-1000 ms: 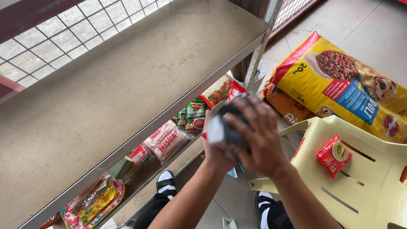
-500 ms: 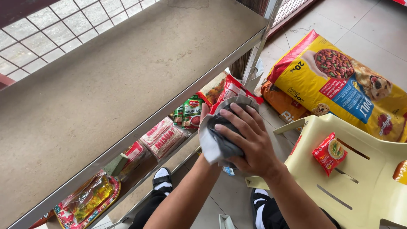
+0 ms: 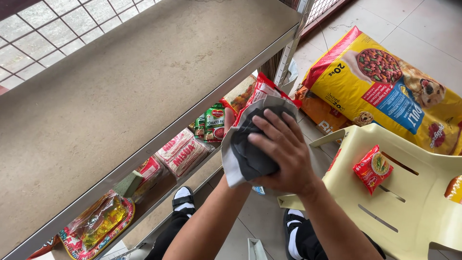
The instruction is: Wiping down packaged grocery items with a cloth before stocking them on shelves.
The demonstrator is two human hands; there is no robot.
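A grey and dark cloth is bunched between both my hands at the front edge of a bare shelf top. My right hand lies over the cloth with fingers spread across it. My left hand is almost wholly hidden under the cloth; only a bit of finger shows at its upper left. The cloth is just in front of the metal shelf rim and I cannot tell if it touches it.
On the lower shelf lie red and white packets, green sauce pouches, a green sponge and a clear bag of sweets. A large yellow pet food bag lies on the tiled floor. A cream plastic chair holds a red noodle packet.
Both hands with the cloth have shifted a little to the left and up toward the shelf rim. The cloth now sits more folded over my left hand.
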